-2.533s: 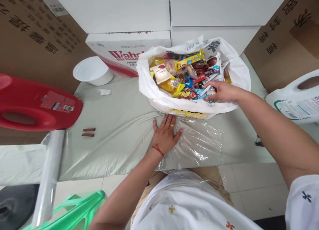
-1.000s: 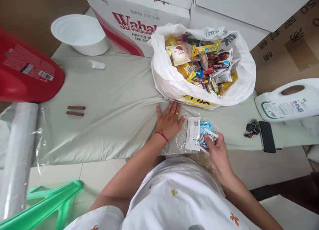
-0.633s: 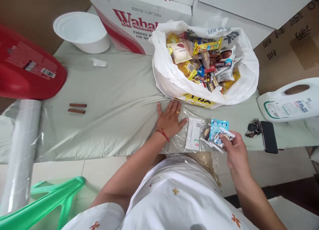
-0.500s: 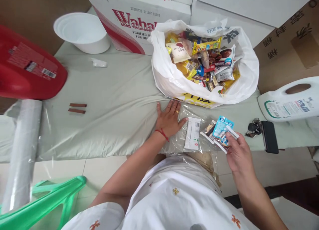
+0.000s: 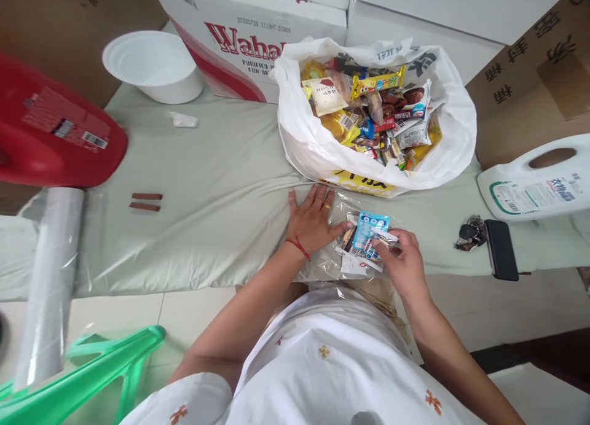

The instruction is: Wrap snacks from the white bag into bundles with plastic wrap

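My left hand [image 5: 313, 219] lies flat with fingers spread on the edge of a clear plastic film [image 5: 329, 259] on the cloth-covered surface. My right hand [image 5: 403, 262] pinches several small snack packets, among them a blue-and-white packet [image 5: 369, 225], over the film. Beneath them a white packet [image 5: 354, 265] lies on the film, mostly covered. Just beyond my hands stands a white plastic bag [image 5: 304, 148], its mouth wide and full of wrapped snacks [image 5: 382, 115].
Left are two brown strips [image 5: 145, 201], a film roll [image 5: 48, 290], a red jug [image 5: 59, 130] and a white bowl [image 5: 179, 87]. Right are keys [image 5: 470, 231], a phone [image 5: 501, 250] and a white detergent bottle [image 5: 530, 194]. Boxes [image 5: 258, 44] stand behind; a green stool [image 5: 106, 363] is below.
My right hand has moved left with the snack packets, from beside the white packet to over it. My left hand has stayed flat in place.
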Demonstrator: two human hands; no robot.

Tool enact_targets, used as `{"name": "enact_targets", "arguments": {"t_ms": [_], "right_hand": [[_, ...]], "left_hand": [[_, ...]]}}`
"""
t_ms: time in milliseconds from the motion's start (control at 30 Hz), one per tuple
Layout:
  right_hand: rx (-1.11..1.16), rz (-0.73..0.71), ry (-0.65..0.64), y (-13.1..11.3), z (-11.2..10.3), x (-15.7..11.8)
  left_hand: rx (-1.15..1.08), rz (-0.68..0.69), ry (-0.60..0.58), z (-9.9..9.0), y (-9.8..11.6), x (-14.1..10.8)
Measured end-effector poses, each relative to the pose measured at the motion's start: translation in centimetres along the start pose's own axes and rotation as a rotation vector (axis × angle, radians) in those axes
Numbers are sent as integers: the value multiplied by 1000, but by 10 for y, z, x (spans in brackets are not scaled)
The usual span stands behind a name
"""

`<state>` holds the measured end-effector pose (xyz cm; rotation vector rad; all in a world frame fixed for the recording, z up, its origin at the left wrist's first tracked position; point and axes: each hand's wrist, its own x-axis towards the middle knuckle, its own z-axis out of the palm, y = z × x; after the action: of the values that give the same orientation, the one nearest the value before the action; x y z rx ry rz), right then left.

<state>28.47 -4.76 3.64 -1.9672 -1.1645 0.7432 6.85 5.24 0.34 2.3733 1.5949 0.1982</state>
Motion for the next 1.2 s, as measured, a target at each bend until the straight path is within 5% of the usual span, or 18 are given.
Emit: {"name": "enact_targets", "arguments": {"t_ms": [167, 300, 633, 833, 1033, 1200], "right_hand": [[309, 243, -145, -11, -9, 1], [442, 303, -185, -23, -8, -3], [196, 203, -200, -5, 17, -12], [315, 194, -194, -11, -16, -1], [386, 95, -55, -14, -46, 33], [313, 75, -317, -42, -30, 49]], "left_hand": [[-6, 7, -9, -2, 0, 0], [-11, 1, -2, -5, 1, -1], [-25, 17, 7, -4, 0, -2], [-20, 8, 5, -5, 0, -2], [-40, 3, 11, -6, 1, -2], [-22, -16, 8, -5, 2, 0]]}}
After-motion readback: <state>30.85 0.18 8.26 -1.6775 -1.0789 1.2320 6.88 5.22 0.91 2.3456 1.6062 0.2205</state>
